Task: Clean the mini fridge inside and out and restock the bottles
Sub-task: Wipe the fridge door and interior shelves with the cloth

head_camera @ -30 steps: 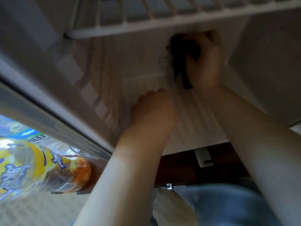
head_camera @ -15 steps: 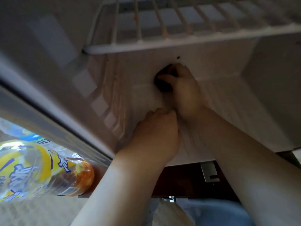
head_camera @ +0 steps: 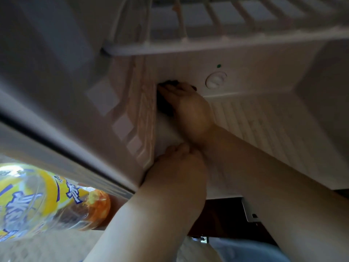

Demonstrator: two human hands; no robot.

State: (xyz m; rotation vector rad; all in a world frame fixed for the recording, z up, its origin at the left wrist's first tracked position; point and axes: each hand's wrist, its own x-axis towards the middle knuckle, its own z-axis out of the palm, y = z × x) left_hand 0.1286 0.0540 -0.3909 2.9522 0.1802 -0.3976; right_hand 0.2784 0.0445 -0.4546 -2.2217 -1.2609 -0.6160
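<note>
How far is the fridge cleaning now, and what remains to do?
Done: no bottles show on the ribbed floor. In hand: the right hand holds a dark cloth against the back left corner, the left hand resting on the floor. Left: the yellow-labelled bottle lies outside, not restocked; the outside is unseen.

dark cloth (head_camera: 166, 107): mostly under right hand (head_camera: 190, 108) | bottle (head_camera: 47, 201): cut by left edge, blurred
</note>
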